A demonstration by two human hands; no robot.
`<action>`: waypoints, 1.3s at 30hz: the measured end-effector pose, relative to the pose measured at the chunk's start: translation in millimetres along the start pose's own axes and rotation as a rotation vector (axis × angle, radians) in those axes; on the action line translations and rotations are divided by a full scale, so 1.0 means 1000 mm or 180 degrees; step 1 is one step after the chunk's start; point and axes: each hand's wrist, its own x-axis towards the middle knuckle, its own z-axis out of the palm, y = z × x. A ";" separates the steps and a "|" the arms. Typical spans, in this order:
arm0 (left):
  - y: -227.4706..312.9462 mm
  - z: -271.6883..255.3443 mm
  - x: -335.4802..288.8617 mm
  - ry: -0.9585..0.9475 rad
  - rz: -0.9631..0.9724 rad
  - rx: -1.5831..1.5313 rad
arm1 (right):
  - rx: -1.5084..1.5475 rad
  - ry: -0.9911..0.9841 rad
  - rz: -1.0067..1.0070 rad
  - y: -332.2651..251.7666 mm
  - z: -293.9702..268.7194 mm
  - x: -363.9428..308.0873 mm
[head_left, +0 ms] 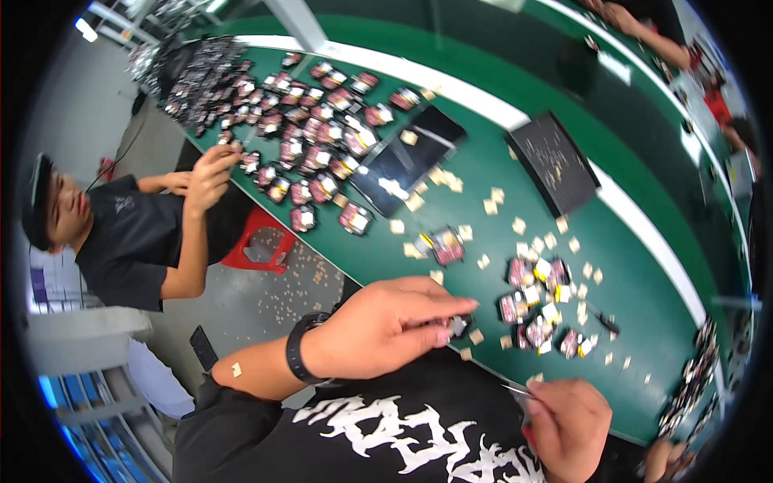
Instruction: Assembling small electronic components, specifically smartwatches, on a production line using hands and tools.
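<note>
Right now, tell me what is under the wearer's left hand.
Under the left hand, a small dark red-and-white part peeks past the fingertips above the green table. The fingers cover the rest of it.

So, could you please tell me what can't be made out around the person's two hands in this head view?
- Small part under the left hand: its fingers cover most of it, so its shape is unclear.
- Thin metal tool in the right hand: mostly hidden in the fist, and too small to identify.
- Small parts on the green table: too small and blurred for detail.
- Stacks at the right rim: warped by the lens edge.
</note>
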 end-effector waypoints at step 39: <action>0.018 0.091 0.069 -0.0684 0.0491 -0.0206 | -0.0411 0.1393 0.0008 0.113 0.021 -0.037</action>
